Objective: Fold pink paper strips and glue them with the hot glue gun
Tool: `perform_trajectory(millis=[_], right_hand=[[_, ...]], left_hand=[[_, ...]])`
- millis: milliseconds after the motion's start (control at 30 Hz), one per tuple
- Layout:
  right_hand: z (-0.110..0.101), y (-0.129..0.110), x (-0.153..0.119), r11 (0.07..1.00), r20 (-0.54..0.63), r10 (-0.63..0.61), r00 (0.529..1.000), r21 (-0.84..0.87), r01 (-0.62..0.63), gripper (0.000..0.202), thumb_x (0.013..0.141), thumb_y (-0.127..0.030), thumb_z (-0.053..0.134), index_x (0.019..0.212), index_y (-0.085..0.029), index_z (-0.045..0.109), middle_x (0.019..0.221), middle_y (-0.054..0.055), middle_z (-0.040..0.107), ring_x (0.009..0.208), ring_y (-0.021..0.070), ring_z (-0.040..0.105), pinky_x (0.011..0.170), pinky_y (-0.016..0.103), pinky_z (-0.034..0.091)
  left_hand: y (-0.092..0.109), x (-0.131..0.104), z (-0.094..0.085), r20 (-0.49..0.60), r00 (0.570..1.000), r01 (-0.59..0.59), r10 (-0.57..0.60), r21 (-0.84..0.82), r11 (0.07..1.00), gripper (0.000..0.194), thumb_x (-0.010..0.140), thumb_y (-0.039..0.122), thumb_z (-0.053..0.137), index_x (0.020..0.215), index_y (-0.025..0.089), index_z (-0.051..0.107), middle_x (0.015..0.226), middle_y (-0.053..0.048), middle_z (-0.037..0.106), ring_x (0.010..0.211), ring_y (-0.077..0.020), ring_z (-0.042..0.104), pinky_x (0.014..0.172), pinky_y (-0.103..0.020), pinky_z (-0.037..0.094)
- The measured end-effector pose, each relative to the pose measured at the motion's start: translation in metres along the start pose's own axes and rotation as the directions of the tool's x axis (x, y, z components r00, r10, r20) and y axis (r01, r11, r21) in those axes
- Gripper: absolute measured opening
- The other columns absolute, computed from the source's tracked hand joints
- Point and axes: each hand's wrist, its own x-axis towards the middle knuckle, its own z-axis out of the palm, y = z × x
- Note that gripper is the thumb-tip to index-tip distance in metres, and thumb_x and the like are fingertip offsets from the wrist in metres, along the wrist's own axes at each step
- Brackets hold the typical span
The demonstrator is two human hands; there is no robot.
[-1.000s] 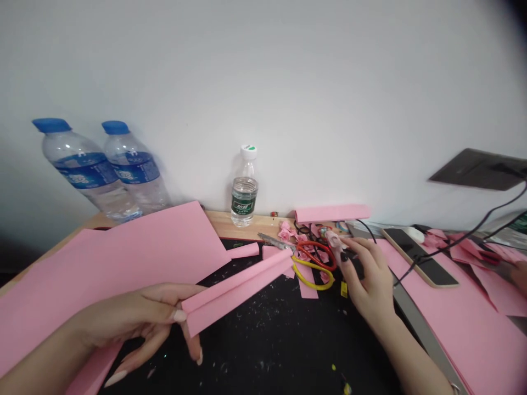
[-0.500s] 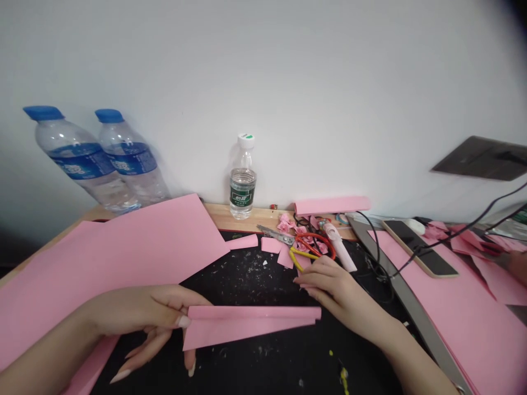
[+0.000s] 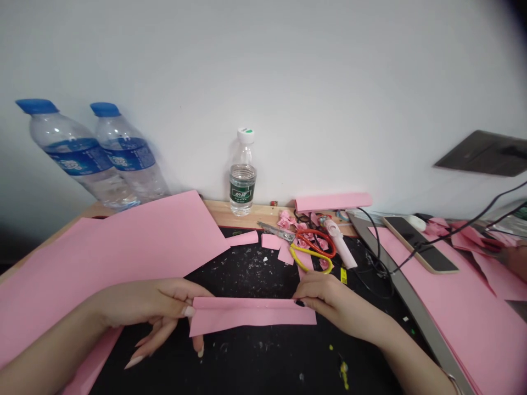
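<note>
A pink paper strip with a fold along its far edge is stretched between my hands, over the black mat. My left hand pinches its left end between thumb and fingers, the other fingers hanging below. At the far right corner, my right hand grips the folded edge with thumb and fingertips. Just beyond the right hand lie scissors with red and yellow handles, beside small pink paper pieces and pink paper flowers.
Large pink sheets cover the left side, with two big water bottles behind. A small bottle stands by the wall. To the right are a pink glue gun, black cables, a phone and another person's hand.
My right hand has come down from near the scissors and taken hold of the strip's right end. The strip is now stretched straighter; the left hand has shifted slightly right.
</note>
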Motion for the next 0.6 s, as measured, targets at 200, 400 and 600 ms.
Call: perform_trajectory(millis=[200, 400, 600], right_hand=[[0.004, 0.005, -0.001, 1.000, -0.074, 0.011, 0.997, -0.012, -0.012, 0.033, 0.098, -0.022, 0.034, 0.098, -0.016, 0.067, 0.086, 0.007, 0.062, 0.078, 0.0164, 0.057, 0.069, 0.027, 0.044], [0.006, 0.009, -0.001, 0.999, -0.113, -0.018, 0.993, -0.031, 0.014, 0.036, 0.099, -0.025, 0.033, 0.103, -0.016, 0.067, 0.085, 0.010, 0.063, 0.077, 0.0176, 0.057, 0.067, 0.028, 0.045], [0.009, 0.012, 0.001, 0.998, -0.119, -0.030, 0.992, -0.058, 0.023, 0.035, 0.098, -0.023, 0.033, 0.104, -0.016, 0.067, 0.085, 0.009, 0.063, 0.077, 0.0174, 0.058, 0.067, 0.027, 0.044]], left_hand=[[-0.010, -0.001, -0.007, -0.155, 0.988, 0.010, 0.005, 0.094, 0.996, 0.032, 0.093, 0.038, 0.045, 0.119, 0.027, 0.058, 0.076, -0.001, 0.072, 0.044, -0.0106, 0.060, 0.040, -0.017, 0.034], [0.001, 0.000, -0.004, -0.477, 0.821, 0.009, 0.314, 0.559, 0.829, 0.026, 0.092, 0.035, 0.048, 0.102, 0.022, 0.069, 0.073, 0.004, 0.068, 0.053, -0.0095, 0.056, 0.054, -0.016, 0.041], [0.015, 0.020, 0.000, -0.317, 0.823, -0.004, 0.472, 0.827, 0.561, 0.022, 0.090, 0.029, 0.050, 0.088, 0.025, 0.071, 0.091, -0.002, 0.068, 0.089, -0.0204, 0.059, 0.079, -0.026, 0.043]])
